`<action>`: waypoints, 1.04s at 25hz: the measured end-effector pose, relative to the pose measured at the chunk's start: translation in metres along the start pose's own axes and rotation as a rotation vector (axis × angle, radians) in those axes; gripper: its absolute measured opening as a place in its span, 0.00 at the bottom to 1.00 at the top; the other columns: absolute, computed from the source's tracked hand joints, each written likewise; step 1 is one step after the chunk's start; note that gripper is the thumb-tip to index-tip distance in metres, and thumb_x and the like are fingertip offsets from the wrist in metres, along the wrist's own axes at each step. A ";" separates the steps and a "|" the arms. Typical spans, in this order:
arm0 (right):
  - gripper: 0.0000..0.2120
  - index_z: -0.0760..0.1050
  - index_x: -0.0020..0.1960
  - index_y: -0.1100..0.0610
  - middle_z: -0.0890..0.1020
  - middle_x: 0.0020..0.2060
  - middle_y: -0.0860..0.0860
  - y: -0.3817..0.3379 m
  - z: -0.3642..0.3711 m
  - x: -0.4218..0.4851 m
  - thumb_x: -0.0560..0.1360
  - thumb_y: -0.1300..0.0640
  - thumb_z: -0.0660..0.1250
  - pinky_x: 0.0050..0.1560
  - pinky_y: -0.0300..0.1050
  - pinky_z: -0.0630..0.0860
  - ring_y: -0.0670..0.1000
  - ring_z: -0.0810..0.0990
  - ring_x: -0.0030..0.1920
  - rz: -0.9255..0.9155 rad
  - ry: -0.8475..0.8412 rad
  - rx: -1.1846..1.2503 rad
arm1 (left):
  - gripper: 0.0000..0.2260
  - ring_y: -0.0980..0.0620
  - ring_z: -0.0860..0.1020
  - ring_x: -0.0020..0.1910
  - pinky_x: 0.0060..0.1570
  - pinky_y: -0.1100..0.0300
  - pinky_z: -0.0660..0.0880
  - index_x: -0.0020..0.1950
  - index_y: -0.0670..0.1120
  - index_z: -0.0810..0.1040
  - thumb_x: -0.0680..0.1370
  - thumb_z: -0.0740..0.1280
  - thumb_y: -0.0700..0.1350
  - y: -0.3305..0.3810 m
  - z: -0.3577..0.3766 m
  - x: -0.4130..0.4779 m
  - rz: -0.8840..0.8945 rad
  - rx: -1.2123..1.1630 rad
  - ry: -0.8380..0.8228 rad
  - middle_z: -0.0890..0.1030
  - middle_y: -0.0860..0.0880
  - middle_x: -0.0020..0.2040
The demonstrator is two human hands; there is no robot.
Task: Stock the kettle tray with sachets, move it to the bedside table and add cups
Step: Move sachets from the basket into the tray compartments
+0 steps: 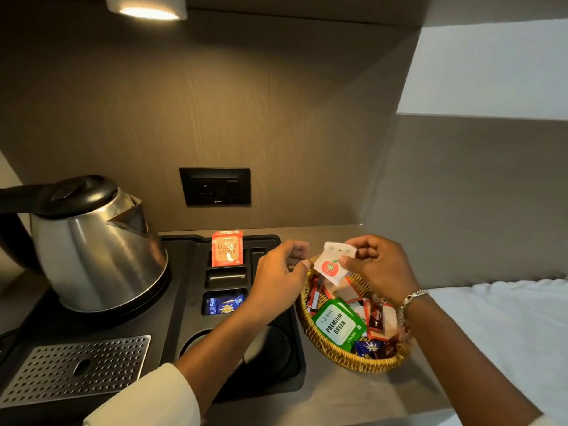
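A black kettle tray (181, 305) lies on the counter with a steel kettle (92, 250) on its left. An orange Assam sachet (226, 249) stands in the rear slot, and a blue sachet (226, 304) lies in the front slot. The middle slot (226, 276) holds nothing. A wicker basket (347, 355) of mixed sachets sits right of the tray, a green tea sachet (338, 322) on top. Above the basket my right hand (378, 267) grips a white sachet with a red apple (333, 262). My left hand (281, 276) touches that sachet's left corner with its fingertips.
A black wall socket (215, 186) sits behind the tray. The tray has a perforated metal drip grate (76, 367) at the front left and two round cup wells (270, 348) at the front right. White bedding (507, 327) lies to the right. A lamp (147, 9) shines overhead.
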State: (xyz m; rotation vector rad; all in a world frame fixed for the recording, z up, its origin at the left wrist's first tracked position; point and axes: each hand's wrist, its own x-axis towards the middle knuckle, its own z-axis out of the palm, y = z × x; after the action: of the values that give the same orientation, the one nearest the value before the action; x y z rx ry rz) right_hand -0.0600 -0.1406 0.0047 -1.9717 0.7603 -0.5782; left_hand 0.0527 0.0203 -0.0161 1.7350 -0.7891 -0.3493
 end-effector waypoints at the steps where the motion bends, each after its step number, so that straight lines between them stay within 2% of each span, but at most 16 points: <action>1: 0.10 0.81 0.46 0.51 0.86 0.37 0.49 -0.010 0.002 -0.004 0.67 0.60 0.76 0.37 0.43 0.82 0.46 0.85 0.38 -0.037 -0.039 0.061 | 0.14 0.57 0.80 0.54 0.52 0.59 0.79 0.63 0.48 0.76 0.77 0.67 0.43 0.000 -0.002 0.001 -0.025 -0.048 -0.033 0.82 0.52 0.55; 4: 0.06 0.82 0.46 0.56 0.85 0.36 0.52 -0.034 0.024 -0.012 0.69 0.61 0.74 0.33 0.42 0.80 0.48 0.83 0.33 -0.088 -0.115 0.177 | 0.13 0.54 0.82 0.54 0.51 0.51 0.81 0.64 0.50 0.74 0.80 0.63 0.44 -0.002 -0.007 -0.001 -0.052 -0.187 -0.066 0.82 0.50 0.57; 7: 0.04 0.81 0.46 0.58 0.85 0.33 0.54 -0.046 0.059 -0.012 0.71 0.60 0.73 0.35 0.45 0.80 0.50 0.81 0.32 -0.041 -0.116 0.261 | 0.07 0.50 0.82 0.52 0.49 0.48 0.82 0.56 0.53 0.75 0.81 0.60 0.44 -0.014 -0.019 -0.007 -0.071 -0.213 0.070 0.81 0.47 0.54; 9: 0.06 0.81 0.47 0.59 0.85 0.36 0.54 -0.049 0.082 -0.014 0.71 0.60 0.73 0.36 0.44 0.80 0.51 0.83 0.35 -0.031 -0.183 0.320 | 0.07 0.48 0.83 0.47 0.40 0.50 0.83 0.49 0.50 0.75 0.81 0.59 0.42 -0.021 -0.033 -0.008 -0.140 -0.270 0.200 0.81 0.44 0.52; 12: 0.17 0.79 0.53 0.57 0.86 0.43 0.53 -0.059 0.127 -0.021 0.65 0.62 0.77 0.40 0.41 0.80 0.47 0.82 0.38 -0.096 -0.374 0.325 | 0.10 0.46 0.83 0.37 0.25 0.58 0.79 0.44 0.46 0.75 0.81 0.57 0.41 -0.037 -0.069 -0.007 -0.249 -0.301 0.394 0.82 0.41 0.46; 14: 0.21 0.78 0.55 0.55 0.86 0.43 0.53 -0.057 0.138 -0.020 0.64 0.64 0.78 0.42 0.41 0.80 0.47 0.81 0.37 -0.119 -0.381 0.252 | 0.10 0.46 0.82 0.32 0.22 0.58 0.76 0.44 0.45 0.76 0.81 0.57 0.41 -0.043 -0.075 -0.005 -0.284 -0.260 0.447 0.82 0.40 0.44; 17: 0.14 0.79 0.50 0.55 0.85 0.36 0.54 -0.056 0.152 -0.013 0.67 0.65 0.75 0.38 0.41 0.78 0.47 0.81 0.35 -0.123 -0.281 0.144 | 0.10 0.48 0.81 0.28 0.20 0.59 0.75 0.45 0.46 0.75 0.80 0.56 0.40 -0.054 -0.085 -0.006 -0.259 -0.168 0.439 0.83 0.40 0.43; 20: 0.04 0.81 0.43 0.57 0.85 0.35 0.58 -0.058 0.167 -0.005 0.69 0.61 0.74 0.32 0.38 0.76 0.48 0.80 0.33 -0.066 -0.245 0.105 | 0.10 0.49 0.82 0.35 0.25 0.62 0.74 0.52 0.45 0.75 0.80 0.55 0.38 -0.063 -0.103 -0.002 -0.228 -0.015 0.323 0.83 0.41 0.47; 23: 0.03 0.82 0.41 0.55 0.85 0.34 0.53 -0.055 0.179 0.001 0.70 0.56 0.74 0.32 0.37 0.75 0.46 0.80 0.33 -0.039 -0.246 0.014 | 0.12 0.47 0.79 0.45 0.33 0.69 0.70 0.62 0.42 0.74 0.80 0.57 0.39 -0.066 -0.111 0.004 -0.194 0.206 0.221 0.82 0.40 0.55; 26: 0.05 0.83 0.39 0.53 0.85 0.35 0.49 -0.052 0.191 0.004 0.71 0.53 0.72 0.35 0.36 0.74 0.46 0.81 0.36 -0.085 -0.168 -0.094 | 0.13 0.42 0.78 0.53 0.44 0.59 0.69 0.62 0.42 0.76 0.80 0.59 0.42 -0.072 -0.117 0.013 -0.142 0.464 0.174 0.79 0.38 0.58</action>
State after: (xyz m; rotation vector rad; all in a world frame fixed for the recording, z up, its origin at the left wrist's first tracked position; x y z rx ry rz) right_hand 0.0831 -0.0109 -0.0394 -2.1180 0.6118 -0.4270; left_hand 0.1552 0.1072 -0.0443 2.2292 -0.6536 -0.1088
